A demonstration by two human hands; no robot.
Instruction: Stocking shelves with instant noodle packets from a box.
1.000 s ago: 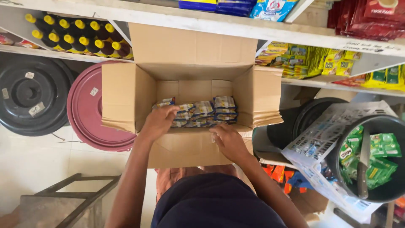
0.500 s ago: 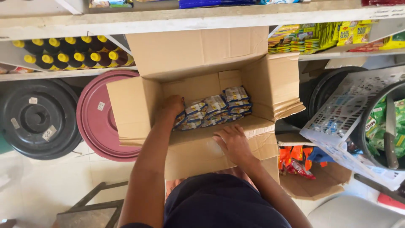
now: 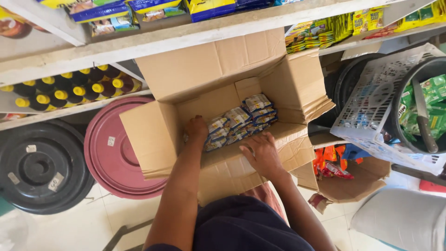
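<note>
Filling the open cardboard box, blue-white packets lie stacked.

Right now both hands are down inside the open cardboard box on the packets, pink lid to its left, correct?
Not quite. Only the left hand is inside the cardboard box, at the packets. The right hand rests on the box's near flap, outside. The pink lid to its left is right. The head view shows this.

box open on top, packets filling its floor, flaps flanking
</note>
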